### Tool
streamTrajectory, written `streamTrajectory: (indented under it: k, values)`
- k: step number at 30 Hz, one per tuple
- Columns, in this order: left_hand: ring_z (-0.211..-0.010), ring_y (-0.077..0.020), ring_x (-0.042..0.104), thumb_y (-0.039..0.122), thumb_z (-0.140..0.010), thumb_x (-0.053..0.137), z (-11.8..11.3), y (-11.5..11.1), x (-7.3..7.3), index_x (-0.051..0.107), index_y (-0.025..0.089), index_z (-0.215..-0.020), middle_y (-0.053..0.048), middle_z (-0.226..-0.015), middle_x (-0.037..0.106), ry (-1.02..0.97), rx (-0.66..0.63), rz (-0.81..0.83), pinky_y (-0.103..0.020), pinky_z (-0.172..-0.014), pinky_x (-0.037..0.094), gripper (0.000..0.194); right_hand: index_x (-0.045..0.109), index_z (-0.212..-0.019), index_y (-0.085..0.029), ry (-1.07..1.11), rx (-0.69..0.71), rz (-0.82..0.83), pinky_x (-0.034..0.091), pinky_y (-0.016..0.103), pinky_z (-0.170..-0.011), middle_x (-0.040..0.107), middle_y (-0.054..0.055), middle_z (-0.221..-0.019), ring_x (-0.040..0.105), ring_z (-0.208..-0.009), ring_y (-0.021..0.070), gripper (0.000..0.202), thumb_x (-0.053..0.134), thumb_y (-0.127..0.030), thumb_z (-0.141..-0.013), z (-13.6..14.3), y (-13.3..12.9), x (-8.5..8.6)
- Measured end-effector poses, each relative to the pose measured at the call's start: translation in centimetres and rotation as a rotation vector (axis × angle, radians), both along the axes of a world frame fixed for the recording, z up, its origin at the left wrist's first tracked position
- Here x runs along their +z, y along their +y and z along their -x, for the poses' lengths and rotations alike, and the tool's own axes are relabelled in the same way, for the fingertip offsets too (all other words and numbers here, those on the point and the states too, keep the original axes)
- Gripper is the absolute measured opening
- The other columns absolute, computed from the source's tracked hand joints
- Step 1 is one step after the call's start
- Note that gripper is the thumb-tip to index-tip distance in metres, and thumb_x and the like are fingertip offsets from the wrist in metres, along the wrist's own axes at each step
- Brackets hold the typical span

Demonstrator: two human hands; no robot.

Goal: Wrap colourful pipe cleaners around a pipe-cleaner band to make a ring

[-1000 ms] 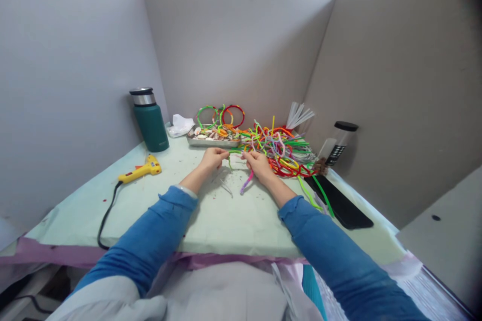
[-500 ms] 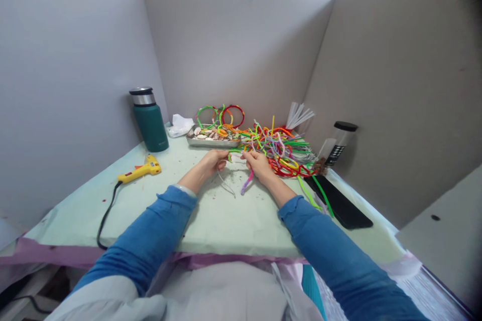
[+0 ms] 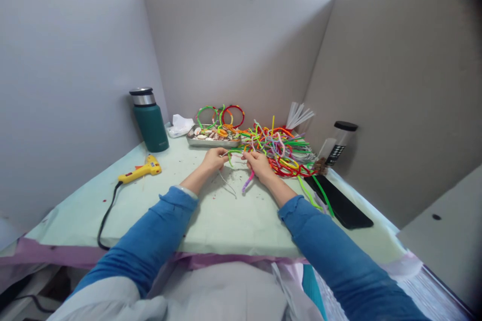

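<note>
Above the middle of the table, my left hand [image 3: 214, 159] is closed in a pinch. A thin whitish wire [image 3: 228, 183] runs out of its fingers and trails down. A fuzzy green pipe cleaner [image 3: 236, 151] arches between my two hands, one end curling down beside my left fingertips. My right hand [image 3: 258, 162] pinches the pipe cleaner's other side. From under that hand a pink and purple pipe cleaner end [image 3: 248, 181] sticks out. Whether the green and pink parts are joined is hidden by my right fingers.
Behind my hands are a metal tray [image 3: 213, 144] of shells and several pipe cleaner rings [image 3: 233, 116]. A tangled pipe cleaner pile [image 3: 282, 148] lies right, near a black phone [image 3: 341, 205] and clear bottle [image 3: 341, 143]. Left are a yellow glue gun [image 3: 139, 170] and green flask [image 3: 150, 128].
My left hand has shifted slightly left. The green pipe cleaner's end now hangs down beside its fingers, showing more of the strip. My right hand stays almost still.
</note>
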State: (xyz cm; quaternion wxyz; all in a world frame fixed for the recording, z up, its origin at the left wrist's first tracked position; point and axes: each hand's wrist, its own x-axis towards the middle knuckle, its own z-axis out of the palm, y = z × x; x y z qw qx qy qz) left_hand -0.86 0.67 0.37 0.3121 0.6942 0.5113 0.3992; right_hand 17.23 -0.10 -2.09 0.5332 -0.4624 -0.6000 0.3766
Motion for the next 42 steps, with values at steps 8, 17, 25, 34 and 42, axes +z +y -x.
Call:
streamTrajectory:
  k: [8,17,25,34,42]
  values:
    - [-0.069,-0.0148,0.06,0.027,-0.072,0.063,0.1,0.5,-0.4,0.072,0.017,-0.092,-0.004,-0.08,0.07,0.245,0.185,-0.324,-0.024,-0.067,0.042,0.023,0.064,-0.071,-0.014,0.006,-0.011,0.023,0.024,0.023,-0.044,0.043,-0.005,-0.041,0.032,-0.04,0.008,0.037,0.057,-0.049,-0.076,0.1,0.0,0.0]
    - [-0.051,-0.011,0.051,0.033,-0.075,0.06,0.1,0.0,0.2,0.068,0.016,-0.068,-0.001,-0.06,0.064,0.141,0.159,-0.238,-0.023,-0.053,0.035,0.021,0.064,-0.07,-0.014,-0.015,-0.008,0.002,0.025,0.023,-0.044,0.044,-0.005,-0.042,0.033,-0.041,0.0083,0.037,0.057,-0.05,-0.076,0.1,0.2,-0.2]
    - [-0.033,-0.0052,0.039,0.034,-0.067,0.068,0.3,0.0,0.4,0.059,0.014,-0.062,0.0,-0.056,0.06,-0.214,0.101,0.114,-0.022,-0.039,0.026,0.022,0.064,-0.07,-0.014,-0.059,0.008,-0.033,0.028,0.024,-0.045,0.045,-0.004,-0.043,0.035,-0.042,0.0091,0.038,0.055,-0.051,-0.076,0.1,0.0,-0.1]
    - [-0.033,-0.0054,0.037,0.023,-0.067,0.066,0.5,0.4,0.3,0.058,0.013,-0.066,0.0,-0.052,0.056,-0.533,-0.002,0.397,-0.021,-0.034,0.03,0.014,0.063,-0.07,-0.015,-0.071,0.019,-0.039,0.026,0.024,-0.044,0.044,-0.005,-0.042,0.034,-0.041,0.009,0.036,0.054,-0.049,-0.077,0.1,-0.2,0.0]
    - [-0.031,-0.0046,0.034,0.014,-0.078,0.054,0.4,0.1,0.7,0.054,0.012,-0.069,0.002,-0.049,0.049,-0.647,-0.034,0.519,-0.02,-0.034,0.031,0.01,0.062,-0.069,-0.015,-0.056,0.026,-0.033,0.027,0.023,-0.045,0.044,-0.005,-0.043,0.035,-0.042,0.009,0.035,0.054,-0.048,-0.077,0.2,-0.2,0.0]
